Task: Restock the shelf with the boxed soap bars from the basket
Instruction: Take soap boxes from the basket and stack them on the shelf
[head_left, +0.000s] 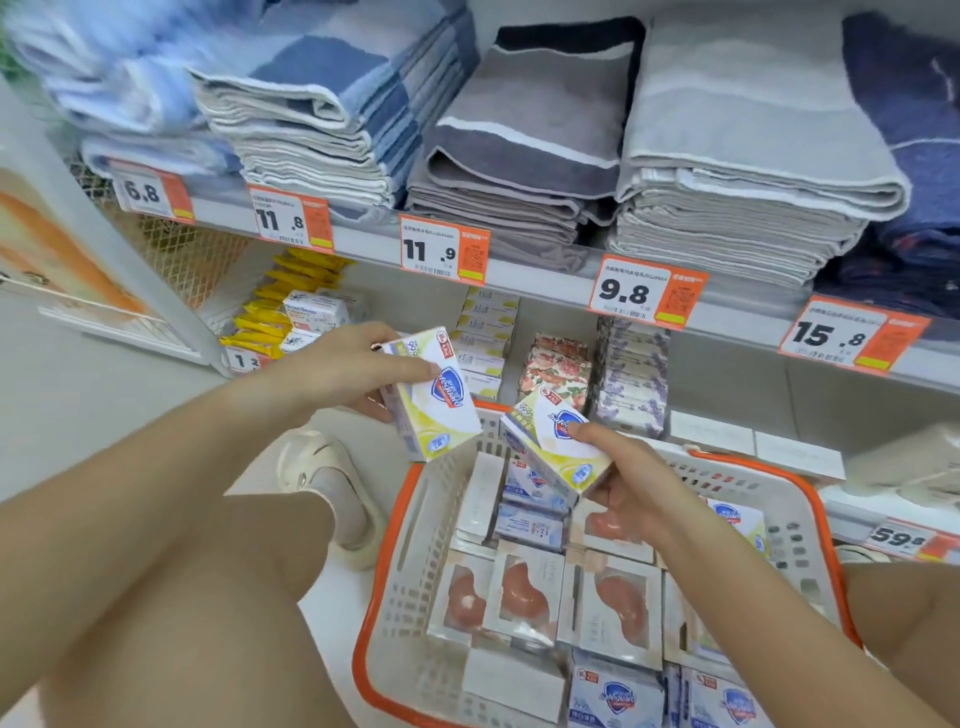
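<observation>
My left hand (337, 369) grips a yellow-and-white soap box (434, 400) held in the air in front of the lower shelf. My right hand (628, 478) holds a second yellow-and-white soap box (558, 441) just above the basket, thumb on its top face. The white basket with an orange rim (395, 530) stands on the floor below and holds several boxed soaps: pink ones with windows (524, 592) and blue-and-white ones (615, 693). A stack of matching yellow soap boxes (485, 338) sits on the lower shelf behind my left hand.
Floral soap packs (558, 369) and lavender packs (631, 374) stand right of the yellow stack. Yellow packets and white boxes (298, 312) fill the shelf's left end. Folded towels (519, 156) lie on the shelf above, with price tags (441, 249) along its edge. My knee and shoe (332, 488) are left of the basket.
</observation>
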